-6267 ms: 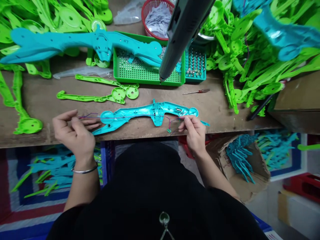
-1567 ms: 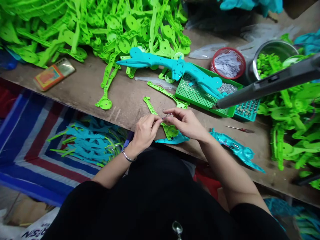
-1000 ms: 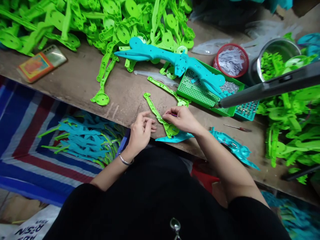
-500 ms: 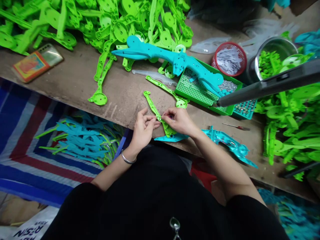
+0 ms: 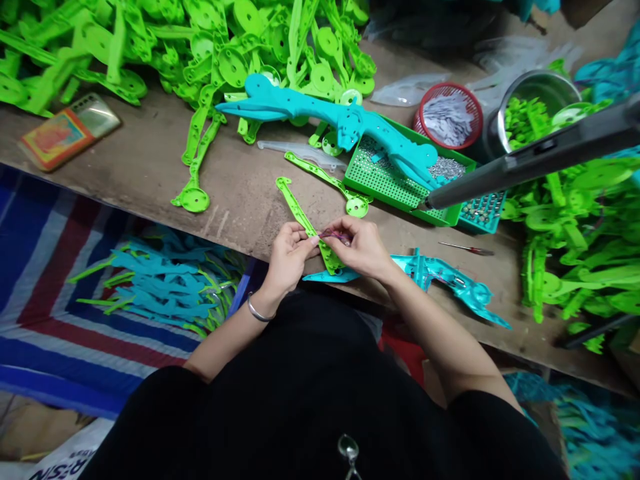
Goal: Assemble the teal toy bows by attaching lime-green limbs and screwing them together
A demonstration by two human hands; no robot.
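A long bright-green plastic half-shell (image 5: 296, 203) lies slanted in front of me, its lower end over a blue plastic shell (image 5: 417, 270). My left hand (image 5: 290, 257) is closed at the lower half of the green piece, the thumb pressed on its edge and the fingers partly hidden behind it. Closed in a pinch, my right hand (image 5: 364, 247) grips thin dark red-purple wires (image 5: 330, 233) just right of the green piece. The wires run toward my left thumb. What else sits inside the right fingers is hidden.
Behind are a second green shell (image 5: 325, 175), a green basket (image 5: 383, 183) of screws bridged by a blue shell (image 5: 300, 107), and a red basket (image 5: 450, 115). A screwdriver (image 5: 465, 249) lies right. A grey pole (image 5: 530, 153) crosses the right side. Green parts heap (image 5: 230, 60) at the back.
My left fingers have drawn together and the thumb now presses on the green piece. The wires show stretched between my hands. The whole view has shifted slightly.
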